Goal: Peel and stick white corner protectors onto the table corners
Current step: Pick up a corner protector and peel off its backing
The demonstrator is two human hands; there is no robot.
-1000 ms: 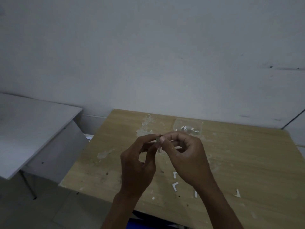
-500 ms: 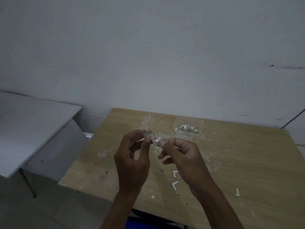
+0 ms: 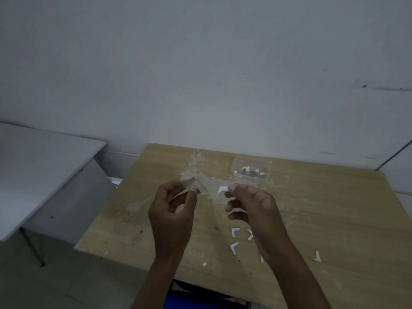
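Above the wooden table [image 3: 334, 219], my left hand [image 3: 171, 217] pinches a small clear corner protector [image 3: 197, 186] between thumb and fingertips. My right hand [image 3: 254, 208] pinches a curled white backing strip [image 3: 222, 190], pulled a short way to the right of the protector. The two hands are apart, with a small gap between the protector and the strip.
A clear plastic box [image 3: 250, 169] with a few more protectors stands at the table's back. Several white L-shaped backing pieces [image 3: 235, 240] lie on the table near my right wrist. A white table [image 3: 40, 172] stands to the left, and the wall is close behind.
My hands, together a second ago, have drawn apart. The white strip has come off the protector and moved right with my right hand.
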